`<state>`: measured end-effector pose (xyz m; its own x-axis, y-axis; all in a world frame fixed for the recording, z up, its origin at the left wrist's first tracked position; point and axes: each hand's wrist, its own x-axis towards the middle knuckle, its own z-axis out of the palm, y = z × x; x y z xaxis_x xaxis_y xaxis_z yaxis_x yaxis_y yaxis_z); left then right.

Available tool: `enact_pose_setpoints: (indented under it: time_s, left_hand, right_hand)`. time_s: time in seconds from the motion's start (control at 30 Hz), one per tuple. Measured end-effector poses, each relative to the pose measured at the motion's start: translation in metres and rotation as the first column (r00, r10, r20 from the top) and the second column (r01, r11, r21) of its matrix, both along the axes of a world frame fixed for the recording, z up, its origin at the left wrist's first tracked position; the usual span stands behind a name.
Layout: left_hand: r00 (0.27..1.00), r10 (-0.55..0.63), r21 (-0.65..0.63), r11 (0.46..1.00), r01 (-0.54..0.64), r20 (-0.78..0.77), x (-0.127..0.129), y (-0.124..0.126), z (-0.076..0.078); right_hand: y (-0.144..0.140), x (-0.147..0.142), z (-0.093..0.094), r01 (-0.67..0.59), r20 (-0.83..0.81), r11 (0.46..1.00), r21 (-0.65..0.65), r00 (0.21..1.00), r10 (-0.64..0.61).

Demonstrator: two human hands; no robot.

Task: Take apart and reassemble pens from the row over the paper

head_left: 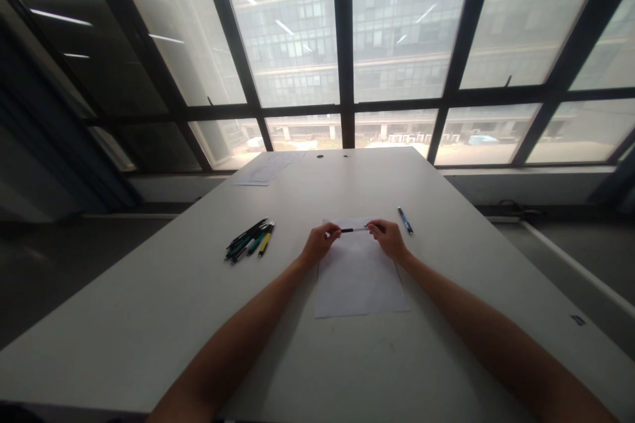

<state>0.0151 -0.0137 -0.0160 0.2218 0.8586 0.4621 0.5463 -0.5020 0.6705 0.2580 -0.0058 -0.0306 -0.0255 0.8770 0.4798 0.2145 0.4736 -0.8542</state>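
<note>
A slim pen (354,230), dark toward the left and pale toward the right, lies level between my two hands. My left hand (321,240) pinches its dark end, and my right hand (388,236) grips the opposite end; the fingers cover both tips. Beneath them a white sheet of paper (361,284) rests on the table. Just right of my right hand lies a blue pen (405,220). Off to the left is a loose pile of pens (249,238), mostly dark and green, with a yellow one (266,240) at its right side.
The long white table (198,337) reaches to the windows (397,26). Printed papers (265,168) lie at its far left. Two small dark round spots are near the far edge. A small dark label (578,320) sits near the right edge.
</note>
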Motion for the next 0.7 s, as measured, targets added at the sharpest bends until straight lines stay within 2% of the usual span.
enact_pose_setpoints:
  time_s: [0.7]
  left_hand:
    - [0.997, -0.015, -0.015, 1.0, 0.014, -0.082, -0.0007, 0.0056, -0.0046]
  right_hand:
    - [-0.0005, 0.0003, 0.0002, -0.006, 0.0, 1.0, -0.003, 1.0, 0.006]
